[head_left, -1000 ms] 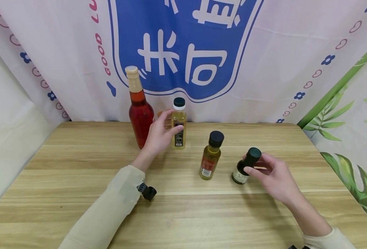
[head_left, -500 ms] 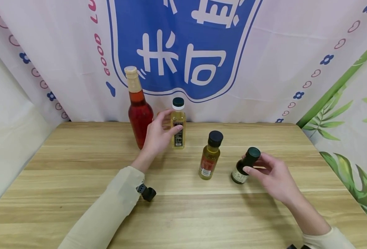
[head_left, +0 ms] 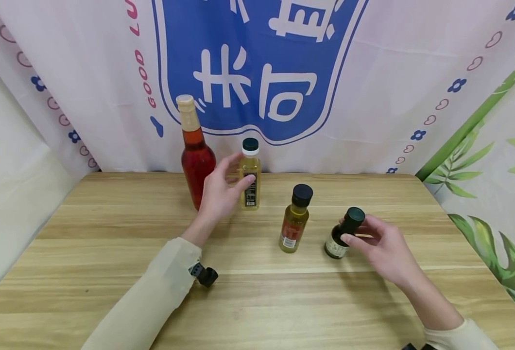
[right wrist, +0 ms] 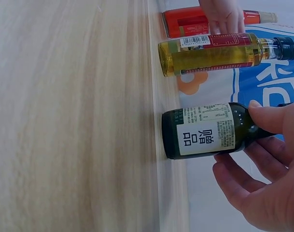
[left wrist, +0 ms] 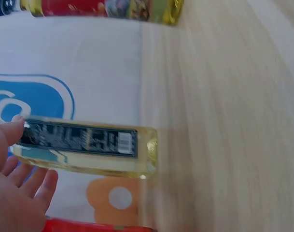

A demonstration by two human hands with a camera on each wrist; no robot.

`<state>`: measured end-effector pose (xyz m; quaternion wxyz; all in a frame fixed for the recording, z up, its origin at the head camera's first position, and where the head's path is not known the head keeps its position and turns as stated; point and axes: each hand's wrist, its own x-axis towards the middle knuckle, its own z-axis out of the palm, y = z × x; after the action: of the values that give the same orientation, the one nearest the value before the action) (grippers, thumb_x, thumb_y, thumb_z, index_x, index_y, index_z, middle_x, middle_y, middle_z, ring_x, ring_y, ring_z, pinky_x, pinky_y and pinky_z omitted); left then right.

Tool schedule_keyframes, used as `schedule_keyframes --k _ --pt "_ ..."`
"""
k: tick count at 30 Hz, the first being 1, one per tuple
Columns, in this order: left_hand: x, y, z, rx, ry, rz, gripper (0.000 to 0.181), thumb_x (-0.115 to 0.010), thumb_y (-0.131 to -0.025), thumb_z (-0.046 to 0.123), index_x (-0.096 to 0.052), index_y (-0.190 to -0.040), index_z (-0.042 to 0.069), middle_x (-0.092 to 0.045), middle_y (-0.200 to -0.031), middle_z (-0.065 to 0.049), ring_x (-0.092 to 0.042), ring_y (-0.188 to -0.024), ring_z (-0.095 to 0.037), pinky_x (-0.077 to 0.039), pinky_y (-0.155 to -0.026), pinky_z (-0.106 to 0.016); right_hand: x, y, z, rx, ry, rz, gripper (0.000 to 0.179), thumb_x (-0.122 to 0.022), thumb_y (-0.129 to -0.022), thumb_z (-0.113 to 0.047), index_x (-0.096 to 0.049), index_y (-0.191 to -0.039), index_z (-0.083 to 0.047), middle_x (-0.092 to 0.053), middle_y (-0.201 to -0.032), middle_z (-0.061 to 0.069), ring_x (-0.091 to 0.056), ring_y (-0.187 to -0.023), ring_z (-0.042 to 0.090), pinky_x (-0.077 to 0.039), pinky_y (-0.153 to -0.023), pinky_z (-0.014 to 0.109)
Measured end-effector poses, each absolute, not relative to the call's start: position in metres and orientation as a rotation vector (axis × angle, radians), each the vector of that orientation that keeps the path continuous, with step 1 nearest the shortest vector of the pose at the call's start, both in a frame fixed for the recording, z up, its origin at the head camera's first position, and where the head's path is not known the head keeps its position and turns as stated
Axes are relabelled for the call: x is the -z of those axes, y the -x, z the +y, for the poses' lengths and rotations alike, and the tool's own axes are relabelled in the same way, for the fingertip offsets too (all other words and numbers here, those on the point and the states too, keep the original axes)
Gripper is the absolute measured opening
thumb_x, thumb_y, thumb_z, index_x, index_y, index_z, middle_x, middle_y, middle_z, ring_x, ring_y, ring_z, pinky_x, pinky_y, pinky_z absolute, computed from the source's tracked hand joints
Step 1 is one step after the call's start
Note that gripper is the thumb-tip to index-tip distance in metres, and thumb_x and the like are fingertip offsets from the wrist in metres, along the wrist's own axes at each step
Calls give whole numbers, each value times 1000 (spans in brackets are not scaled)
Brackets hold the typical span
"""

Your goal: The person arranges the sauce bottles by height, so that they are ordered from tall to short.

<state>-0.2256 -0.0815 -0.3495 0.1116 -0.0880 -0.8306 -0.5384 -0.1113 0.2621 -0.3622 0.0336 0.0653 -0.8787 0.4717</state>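
Observation:
My left hand (head_left: 220, 189) holds a clear square-sided bottle of pale yellow liquid (head_left: 251, 167), thumb on its dark label and fingers on the far side. That bottle has a dark green cap with a white collar and stands upright. My right hand (head_left: 384, 248) pinches a small dark green bottle (head_left: 337, 244) at its neck between thumb and fingers. In the right wrist view, the dark bottle's (right wrist: 204, 129) pale label shows, and its lower fingers hang away from the glass. Both bottles stand at the tabletop.
A tall red bottle (head_left: 197, 165) with a cream-wrapped neck stands left of my left hand. Between the hands is a black-capped bottle of yellow oil (head_left: 293, 228) with a red label. The wooden table (head_left: 257, 301) ends at a printed white curtain (head_left: 371, 97).

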Motion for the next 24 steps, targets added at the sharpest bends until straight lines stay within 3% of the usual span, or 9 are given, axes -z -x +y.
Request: schedule_keyframes --k 10,19,24 --pt "339 195 -76 1720 313 -2210 56 -80 -97 23 -57 -147 17 -63 -147 -3 -59 -135 -26 -58 -107 -48 364 112 263 -1425 -195 -2708 35 -80 -97 -20 -72 -130 -10 -76 -129 9 -67 -110 -4 -58 -93 13" --pt "336 168 -62 1772 376 -2167 49 -78 -98 24 -60 -143 15 -63 -143 -4 -57 -133 -21 -54 -109 -51 364 113 263 -1427 -207 -2709 35 -79 -98 -19 -72 -131 -11 -76 -130 10 -68 -112 0 -59 -93 15" --pt "340 156 -48 1871 432 -2185 48 -78 -99 24 -60 -141 12 -65 -141 -3 -57 -134 -25 -52 -113 -55 364 113 263 -1429 -196 -2712 35 -79 -98 -19 -72 -131 -12 -76 -130 10 -68 -113 0 -59 -93 15"
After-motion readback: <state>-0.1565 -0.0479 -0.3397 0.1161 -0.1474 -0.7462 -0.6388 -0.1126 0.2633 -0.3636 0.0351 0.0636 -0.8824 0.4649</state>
